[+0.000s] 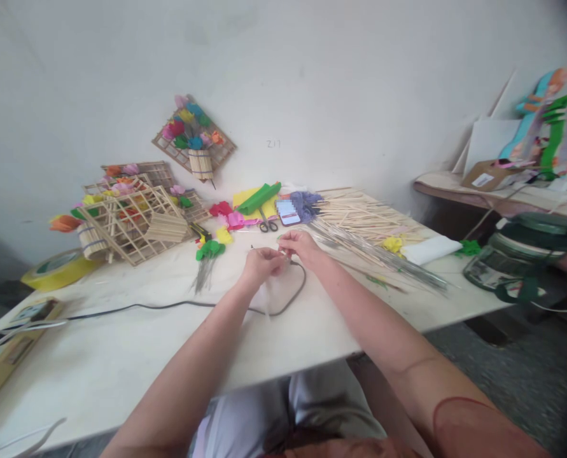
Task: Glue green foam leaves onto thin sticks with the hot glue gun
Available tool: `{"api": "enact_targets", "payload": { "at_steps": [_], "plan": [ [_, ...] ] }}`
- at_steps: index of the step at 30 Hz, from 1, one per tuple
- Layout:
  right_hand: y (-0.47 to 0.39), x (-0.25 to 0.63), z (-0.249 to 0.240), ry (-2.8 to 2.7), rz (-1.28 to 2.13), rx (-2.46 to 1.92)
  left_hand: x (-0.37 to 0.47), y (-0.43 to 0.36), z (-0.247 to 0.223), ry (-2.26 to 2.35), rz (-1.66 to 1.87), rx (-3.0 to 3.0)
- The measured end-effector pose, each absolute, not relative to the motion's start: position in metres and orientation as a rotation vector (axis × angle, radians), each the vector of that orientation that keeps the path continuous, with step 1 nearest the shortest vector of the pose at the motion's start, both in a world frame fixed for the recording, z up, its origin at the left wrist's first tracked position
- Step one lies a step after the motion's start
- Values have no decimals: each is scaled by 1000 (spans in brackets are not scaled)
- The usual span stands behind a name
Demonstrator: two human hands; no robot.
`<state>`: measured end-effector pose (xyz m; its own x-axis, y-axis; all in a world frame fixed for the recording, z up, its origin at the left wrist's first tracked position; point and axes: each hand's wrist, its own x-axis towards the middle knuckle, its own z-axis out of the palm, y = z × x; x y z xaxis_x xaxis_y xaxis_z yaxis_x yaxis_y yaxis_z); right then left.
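The single view looks forward and down from the person's head, near the left hand (263, 263) and right hand (301, 247), across the white tabletop (140, 346) to the pale wall (340, 95) beyond.

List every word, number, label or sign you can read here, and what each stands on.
"Z17", perhaps "217": marked on the wall.
White label on the brown cardboard: too small to read.
Phone screen: blurred, unreadable.
Print on the green jar: too blurred to read.
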<state>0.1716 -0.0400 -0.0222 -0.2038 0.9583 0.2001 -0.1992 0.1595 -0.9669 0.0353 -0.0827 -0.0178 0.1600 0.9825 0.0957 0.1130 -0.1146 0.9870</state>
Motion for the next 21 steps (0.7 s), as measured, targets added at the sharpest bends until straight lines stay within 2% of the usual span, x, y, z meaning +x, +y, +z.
{"api": "enact_targets", "payload": {
  "at_steps": [8,21],
  "plan": [
    [-42,171,-20,-1284,1393,-847,36,-83,-16,1119,1157,1439],
    [-41,172,-21,-1345,1317,-838,38,-85,-16,1171,1097,1480]
  ]
}}
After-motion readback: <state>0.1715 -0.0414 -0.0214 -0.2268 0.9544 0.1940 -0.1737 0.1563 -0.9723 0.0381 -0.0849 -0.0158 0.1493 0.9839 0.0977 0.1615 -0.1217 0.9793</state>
